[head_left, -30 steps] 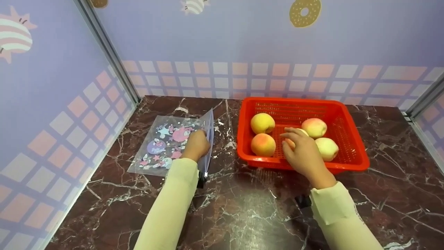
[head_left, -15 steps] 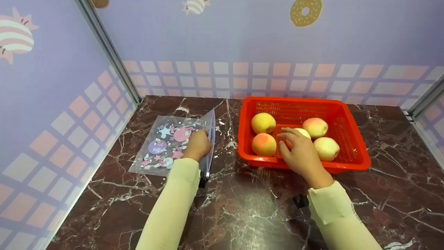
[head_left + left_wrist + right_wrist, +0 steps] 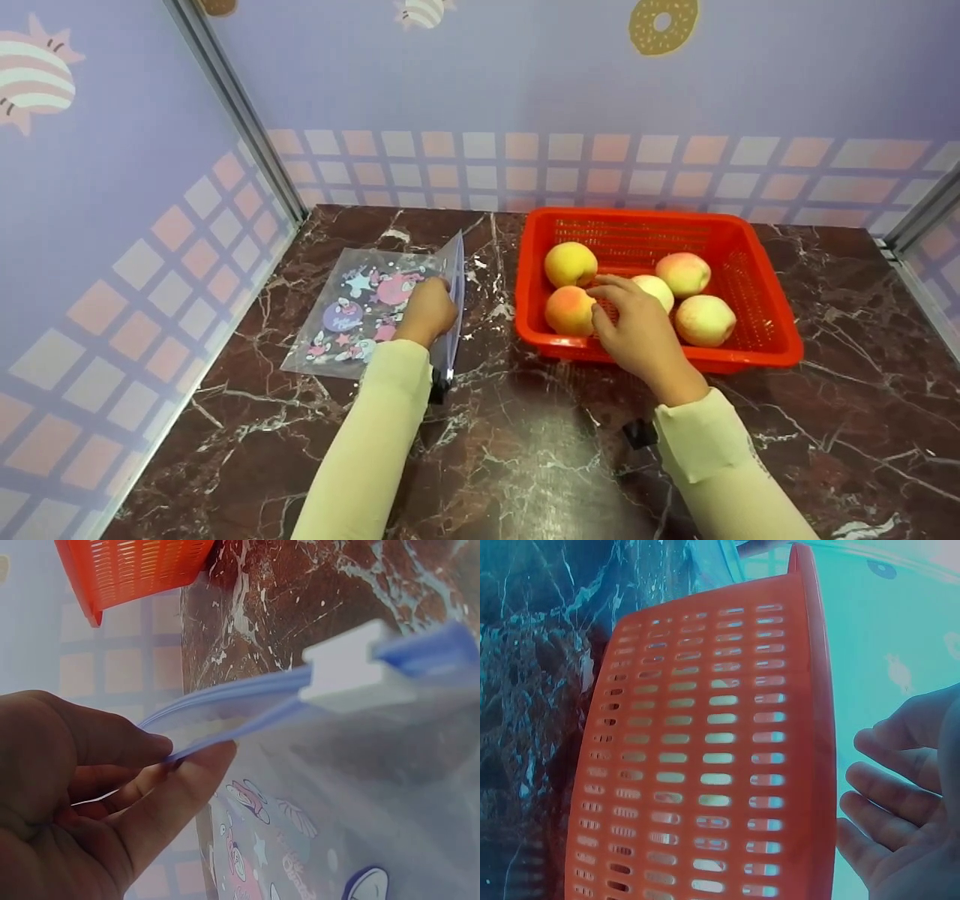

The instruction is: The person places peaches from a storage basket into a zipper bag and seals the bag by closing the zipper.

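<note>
The zip bag's (image 3: 375, 309) raised open edge is pinched by the left hand (image 3: 427, 311) near the table's left wall. The right hand (image 3: 637, 330), fingers relaxed, is held over the red basket's (image 3: 757, 300) front rim, touching a peach (image 3: 568, 310); bare marble is seen between bag and basket.

Five peaches (image 3: 571, 264) are counted in one red basket (image 3: 757, 315), and one zip bag (image 3: 360, 311) with cartoon prints is seen on the table. Two hands are counted too.

printed clear zip bag (image 3: 367, 310) lies flat, mouth edge lifted; 5 peaches (image 3: 571, 310) in red basket (image 3: 750, 255).
</note>
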`<state>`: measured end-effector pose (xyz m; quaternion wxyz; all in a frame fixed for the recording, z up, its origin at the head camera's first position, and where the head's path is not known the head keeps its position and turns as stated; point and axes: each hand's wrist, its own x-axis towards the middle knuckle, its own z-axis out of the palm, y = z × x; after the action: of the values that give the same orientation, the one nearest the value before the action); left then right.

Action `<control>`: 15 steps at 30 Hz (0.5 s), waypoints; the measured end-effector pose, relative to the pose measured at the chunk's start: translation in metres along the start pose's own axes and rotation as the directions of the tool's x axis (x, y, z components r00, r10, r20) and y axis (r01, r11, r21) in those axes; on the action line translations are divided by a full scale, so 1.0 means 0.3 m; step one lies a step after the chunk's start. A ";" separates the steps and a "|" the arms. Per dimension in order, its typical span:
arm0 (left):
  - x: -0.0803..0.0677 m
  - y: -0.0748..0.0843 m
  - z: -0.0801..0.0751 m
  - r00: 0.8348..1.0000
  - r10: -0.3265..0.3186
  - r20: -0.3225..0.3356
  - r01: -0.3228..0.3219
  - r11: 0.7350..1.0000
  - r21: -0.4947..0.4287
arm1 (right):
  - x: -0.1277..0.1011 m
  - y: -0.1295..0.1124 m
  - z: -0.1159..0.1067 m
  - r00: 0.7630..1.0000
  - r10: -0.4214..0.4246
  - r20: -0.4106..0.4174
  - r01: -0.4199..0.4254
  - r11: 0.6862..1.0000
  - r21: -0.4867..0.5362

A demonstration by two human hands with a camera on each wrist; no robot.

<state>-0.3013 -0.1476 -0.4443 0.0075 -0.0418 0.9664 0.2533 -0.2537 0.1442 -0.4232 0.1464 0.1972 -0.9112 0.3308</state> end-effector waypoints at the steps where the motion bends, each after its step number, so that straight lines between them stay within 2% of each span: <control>1: -0.001 0.000 -0.001 1.000 0.001 0.000 -0.001 1.000 -0.003 | 0.000 -0.002 0.002 1.000 -0.002 -0.001 0.002 1.000 0.003; 15: -0.011 0.000 -0.018 1.000 0.016 -0.019 -0.016 1.000 0.007 | 0.005 -0.036 0.028 1.000 -0.020 0.009 0.020 1.000 0.013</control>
<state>-0.2979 -0.1499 -0.4395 -0.0035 -0.0365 0.9676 0.2498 -0.2514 0.1307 -0.4228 0.1445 0.2087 -0.9076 0.3343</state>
